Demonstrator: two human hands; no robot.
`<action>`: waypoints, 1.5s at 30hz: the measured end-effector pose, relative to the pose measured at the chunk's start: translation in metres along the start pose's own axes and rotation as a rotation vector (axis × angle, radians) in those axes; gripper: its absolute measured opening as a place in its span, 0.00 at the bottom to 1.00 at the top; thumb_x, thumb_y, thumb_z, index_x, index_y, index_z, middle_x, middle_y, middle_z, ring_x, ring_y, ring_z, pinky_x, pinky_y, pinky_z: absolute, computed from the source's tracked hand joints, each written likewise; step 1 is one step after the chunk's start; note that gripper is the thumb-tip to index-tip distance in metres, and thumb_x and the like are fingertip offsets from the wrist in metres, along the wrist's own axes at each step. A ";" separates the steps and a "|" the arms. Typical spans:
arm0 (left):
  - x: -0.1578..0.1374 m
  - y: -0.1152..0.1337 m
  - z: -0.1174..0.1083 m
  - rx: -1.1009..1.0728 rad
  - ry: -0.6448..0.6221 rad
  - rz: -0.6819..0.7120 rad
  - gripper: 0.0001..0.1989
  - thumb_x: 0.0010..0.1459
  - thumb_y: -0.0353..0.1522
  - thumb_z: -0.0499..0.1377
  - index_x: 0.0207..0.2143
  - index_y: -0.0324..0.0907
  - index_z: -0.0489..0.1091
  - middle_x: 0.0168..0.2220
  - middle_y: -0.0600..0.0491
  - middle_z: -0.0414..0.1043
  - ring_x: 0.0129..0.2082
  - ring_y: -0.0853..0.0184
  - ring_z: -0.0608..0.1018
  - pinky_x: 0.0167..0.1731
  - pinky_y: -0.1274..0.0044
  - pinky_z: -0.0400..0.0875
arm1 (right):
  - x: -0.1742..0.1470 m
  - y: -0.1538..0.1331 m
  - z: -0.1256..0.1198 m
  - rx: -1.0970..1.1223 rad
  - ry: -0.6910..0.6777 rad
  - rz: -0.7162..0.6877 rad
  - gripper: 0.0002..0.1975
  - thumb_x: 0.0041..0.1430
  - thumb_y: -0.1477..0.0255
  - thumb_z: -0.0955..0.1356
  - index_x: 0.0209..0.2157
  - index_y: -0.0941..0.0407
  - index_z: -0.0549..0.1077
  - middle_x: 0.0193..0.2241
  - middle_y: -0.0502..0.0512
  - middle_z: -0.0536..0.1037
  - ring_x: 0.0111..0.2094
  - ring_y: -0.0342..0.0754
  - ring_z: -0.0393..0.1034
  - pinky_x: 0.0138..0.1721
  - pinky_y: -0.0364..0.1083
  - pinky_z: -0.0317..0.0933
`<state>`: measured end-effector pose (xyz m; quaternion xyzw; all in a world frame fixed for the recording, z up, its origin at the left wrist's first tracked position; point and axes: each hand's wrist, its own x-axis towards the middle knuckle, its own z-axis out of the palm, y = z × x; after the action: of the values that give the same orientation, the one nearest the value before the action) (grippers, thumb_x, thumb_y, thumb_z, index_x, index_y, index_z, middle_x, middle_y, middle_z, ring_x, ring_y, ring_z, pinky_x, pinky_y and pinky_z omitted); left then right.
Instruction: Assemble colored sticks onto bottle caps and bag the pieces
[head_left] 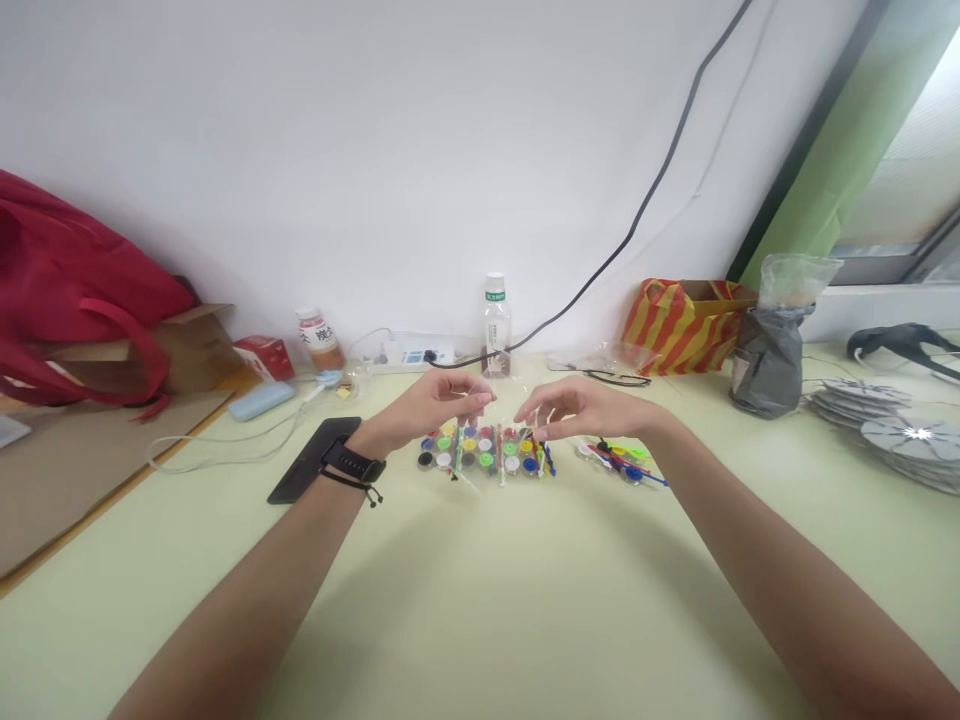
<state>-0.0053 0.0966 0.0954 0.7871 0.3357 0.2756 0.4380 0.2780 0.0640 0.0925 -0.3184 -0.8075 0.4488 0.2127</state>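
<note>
My left hand (454, 402) hovers over the near-middle of the table. Its thumb and fingertips are pressed together in a pinch; whatever they hold is too small to make out. Facing it, my right hand (581, 408) has bent fingers with the thumb apart from them, and I see nothing clearly held. Below both hands lies a group of small round pieces with coloured centres (486, 460), set in rows, with thin coloured strips among them. More such pieces with coloured strips (634, 475) lie to the right, under my right wrist.
A dark phone (311, 462) lies by my left wrist. Behind stand a clear bottle (496, 325), a drink bottle (321, 342) and a power strip (420, 352). A black cable (660, 170) hangs across. Right: striped bag (682, 325), grey bag (776, 360), stacked discs (911, 450).
</note>
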 end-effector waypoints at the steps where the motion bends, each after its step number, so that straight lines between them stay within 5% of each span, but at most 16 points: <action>1: 0.000 -0.001 0.000 0.007 0.005 -0.003 0.21 0.55 0.49 0.66 0.39 0.42 0.80 0.29 0.49 0.77 0.29 0.65 0.77 0.27 0.76 0.73 | 0.000 0.000 0.001 -0.010 -0.023 -0.004 0.18 0.58 0.55 0.74 0.44 0.51 0.81 0.44 0.55 0.81 0.42 0.50 0.75 0.41 0.47 0.68; 8: 0.002 -0.002 0.001 0.010 0.032 0.019 0.21 0.57 0.50 0.66 0.40 0.41 0.79 0.34 0.48 0.80 0.32 0.64 0.79 0.33 0.74 0.74 | -0.002 0.004 -0.005 -0.038 0.087 -0.003 0.16 0.57 0.53 0.74 0.34 0.53 0.82 0.36 0.54 0.80 0.37 0.50 0.71 0.39 0.48 0.67; 11: 0.001 -0.002 -0.002 -0.007 -0.036 -0.035 0.26 0.56 0.52 0.65 0.46 0.41 0.79 0.38 0.45 0.82 0.35 0.61 0.82 0.32 0.74 0.75 | -0.005 0.008 -0.012 -0.023 0.217 -0.014 0.18 0.56 0.52 0.74 0.33 0.53 0.81 0.35 0.54 0.80 0.37 0.50 0.71 0.39 0.49 0.66; 16: 0.001 -0.006 -0.005 0.024 -0.148 -0.059 0.22 0.58 0.50 0.65 0.39 0.41 0.81 0.38 0.44 0.83 0.36 0.61 0.82 0.31 0.76 0.73 | -0.012 0.007 -0.020 -0.128 0.263 -0.026 0.17 0.55 0.53 0.74 0.36 0.52 0.82 0.40 0.56 0.79 0.40 0.52 0.72 0.42 0.51 0.67; 19: 0.001 -0.007 -0.004 0.049 -0.134 -0.042 0.19 0.60 0.48 0.65 0.36 0.41 0.81 0.35 0.46 0.83 0.32 0.64 0.80 0.29 0.77 0.70 | -0.012 0.005 -0.019 -0.304 0.482 -0.048 0.17 0.54 0.53 0.75 0.40 0.48 0.82 0.46 0.57 0.74 0.45 0.54 0.70 0.46 0.53 0.66; 23: 0.002 -0.005 -0.001 0.063 -0.063 -0.032 0.17 0.58 0.46 0.67 0.35 0.41 0.80 0.33 0.48 0.81 0.30 0.66 0.78 0.27 0.78 0.68 | -0.007 0.000 -0.012 -0.493 0.702 -0.045 0.15 0.56 0.53 0.75 0.39 0.47 0.82 0.40 0.57 0.71 0.43 0.55 0.67 0.44 0.54 0.64; 31: 0.002 0.000 -0.001 0.169 -0.046 -0.006 0.16 0.60 0.45 0.65 0.38 0.41 0.81 0.33 0.48 0.82 0.32 0.63 0.81 0.29 0.77 0.72 | -0.007 -0.016 -0.005 -0.354 0.627 -0.056 0.10 0.62 0.61 0.71 0.33 0.52 0.77 0.38 0.57 0.80 0.40 0.54 0.72 0.43 0.54 0.65; 36: 0.002 0.000 -0.005 0.157 -0.050 0.001 0.22 0.64 0.48 0.60 0.50 0.43 0.79 0.44 0.45 0.83 0.42 0.58 0.84 0.38 0.71 0.78 | -0.011 -0.020 -0.005 -0.058 0.541 -0.001 0.15 0.62 0.58 0.72 0.45 0.52 0.75 0.41 0.58 0.83 0.46 0.56 0.76 0.51 0.56 0.67; 45: 0.001 0.007 0.006 0.065 -0.209 0.092 0.26 0.69 0.47 0.56 0.65 0.51 0.67 0.65 0.50 0.69 0.63 0.54 0.73 0.61 0.62 0.69 | -0.018 -0.019 -0.013 0.002 0.021 -0.016 0.27 0.61 0.58 0.73 0.59 0.50 0.74 0.61 0.59 0.74 0.63 0.59 0.67 0.61 0.57 0.64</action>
<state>0.0018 0.0914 0.0982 0.8399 0.2603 0.2011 0.4317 0.2930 0.0512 0.1146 -0.3164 -0.8072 0.4446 0.2250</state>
